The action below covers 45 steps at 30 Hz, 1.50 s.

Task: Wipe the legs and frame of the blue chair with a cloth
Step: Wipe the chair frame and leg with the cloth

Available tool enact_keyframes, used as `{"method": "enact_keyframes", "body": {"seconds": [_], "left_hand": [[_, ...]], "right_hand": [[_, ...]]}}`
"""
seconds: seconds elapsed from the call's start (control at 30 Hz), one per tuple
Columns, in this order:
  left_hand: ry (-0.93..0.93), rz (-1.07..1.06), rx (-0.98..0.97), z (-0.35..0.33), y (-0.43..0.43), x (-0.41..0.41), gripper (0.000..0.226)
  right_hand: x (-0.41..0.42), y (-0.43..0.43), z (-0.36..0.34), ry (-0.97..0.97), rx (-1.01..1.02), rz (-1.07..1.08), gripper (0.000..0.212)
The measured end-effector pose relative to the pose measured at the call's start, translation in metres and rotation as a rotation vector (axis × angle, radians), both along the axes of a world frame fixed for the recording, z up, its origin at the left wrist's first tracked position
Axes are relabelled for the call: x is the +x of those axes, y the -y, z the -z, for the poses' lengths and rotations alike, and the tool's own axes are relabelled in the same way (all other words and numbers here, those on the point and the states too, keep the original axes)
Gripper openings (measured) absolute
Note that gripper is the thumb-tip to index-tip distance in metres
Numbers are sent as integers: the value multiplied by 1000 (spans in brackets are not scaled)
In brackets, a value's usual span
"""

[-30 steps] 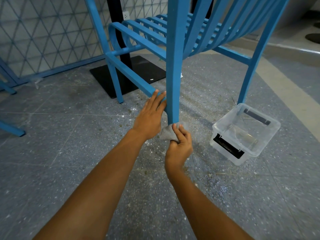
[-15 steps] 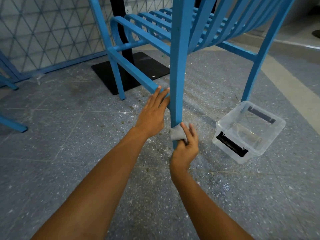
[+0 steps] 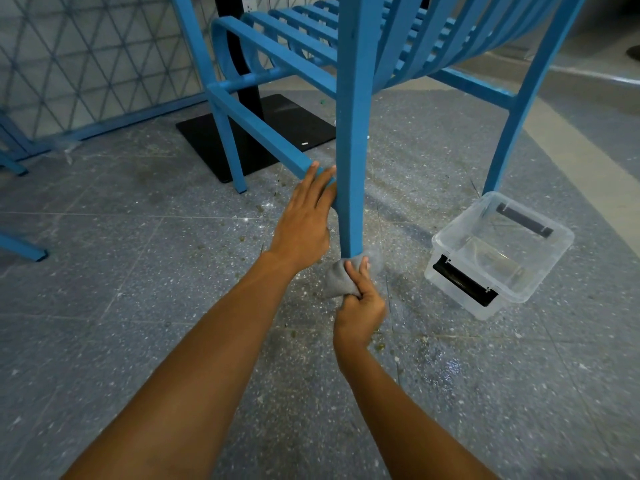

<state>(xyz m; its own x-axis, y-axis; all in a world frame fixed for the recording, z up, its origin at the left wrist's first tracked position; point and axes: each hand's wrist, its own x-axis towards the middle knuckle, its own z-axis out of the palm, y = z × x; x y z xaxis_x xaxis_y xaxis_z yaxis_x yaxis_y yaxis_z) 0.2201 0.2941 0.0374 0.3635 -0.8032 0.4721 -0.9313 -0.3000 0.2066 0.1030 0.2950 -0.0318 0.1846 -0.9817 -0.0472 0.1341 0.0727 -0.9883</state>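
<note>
The blue chair (image 3: 353, 140) with a slatted seat fills the top of the view, its nearest leg running down the centre to the floor. My right hand (image 3: 360, 303) is shut on a grey cloth (image 3: 337, 280) bunched around the very bottom of that leg. My left hand (image 3: 304, 220) lies flat against the left side of the same leg, fingers reaching the end of the low side rail (image 3: 263, 133). The foot of the leg is hidden by the cloth.
A clear plastic tub (image 3: 498, 251) with black handles sits on the floor right of the leg, by the chair's right leg (image 3: 512, 133). A black table base (image 3: 256, 136) and post stand behind. Speckled grey floor carries dirt crumbs. Another blue frame (image 3: 20, 247) pokes in at left.
My right hand slid the cloth a little way up the leg, then back down to its bottom end. The left hand stayed against the leg.
</note>
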Motion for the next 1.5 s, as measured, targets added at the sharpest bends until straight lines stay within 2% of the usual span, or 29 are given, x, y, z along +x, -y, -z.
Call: {"method": "enact_keyframes", "body": {"seconds": [0.2,0.33,0.43,0.67,0.8,1.0,1.07,1.17,1.27,1.5], "left_hand": [[-15,2,9,0,0,1,76],[-15,5,22,-1,-1,1,77],[-11,1,18,0,-1,1,76],[2,0,12,1,1,2,73],[7,-13,2,2,2,2,74],[15,-9,-2,3,3,1,73],[12,-9,-7,3,2,1,73],[6,-6,-13,2,2,1,74],[16,-6,-15,2,2,1,74],[-2,-2,-25,3,3,1,74]], "right_hand": [[-14,12,14,-69,65,-60,36],[-21,18,14,47,76,47,37],[-21,16,15,31,-1,116,42],[-7,6,22,-61,9,23,44],[-10,9,27,-42,88,5,36],[-20,17,44,-141,142,-55,31],[-24,22,45,-115,182,-75,29],[-31,25,40,20,218,23,27],[-31,21,38,11,132,90,33],[-17,10,37,-36,156,1,35]]}}
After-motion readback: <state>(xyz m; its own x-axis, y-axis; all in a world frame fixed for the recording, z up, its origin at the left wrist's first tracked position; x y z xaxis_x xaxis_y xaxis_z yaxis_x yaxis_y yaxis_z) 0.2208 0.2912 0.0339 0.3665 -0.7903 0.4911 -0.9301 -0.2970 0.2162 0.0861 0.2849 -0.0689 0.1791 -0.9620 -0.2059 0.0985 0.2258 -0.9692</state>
